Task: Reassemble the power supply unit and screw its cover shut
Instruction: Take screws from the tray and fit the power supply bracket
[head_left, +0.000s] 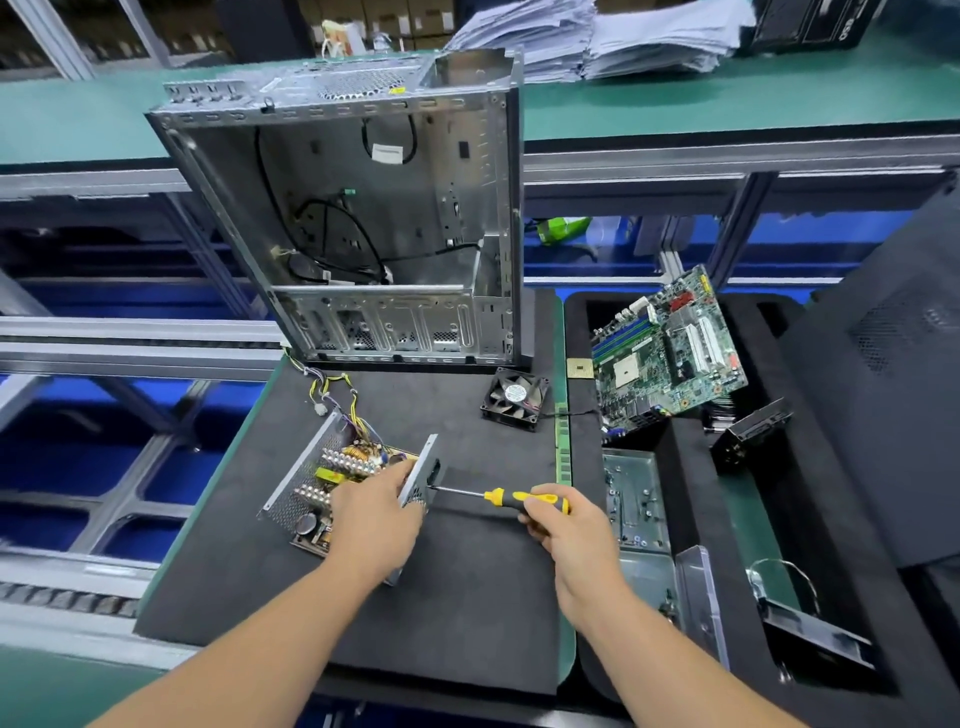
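The open power supply unit (322, 483) lies on the black foam mat (467, 597), its circuit board, coils and capacitors exposed, with yellow and black wires trailing toward the case. My left hand (376, 512) grips its upright metal side wall (423, 470) from above. My right hand (558, 525) holds a yellow-and-black screwdriver (524, 500) level; the tip of its shaft meets the outer face of that wall. No cover is on the unit.
An empty metal computer case (363, 223) stands behind the mat. A small black fan (514, 397) and a RAM stick (562, 441) lie to the right. A motherboard (670, 353), a CPU (580, 368) and other parts sit in black foam trays further right.
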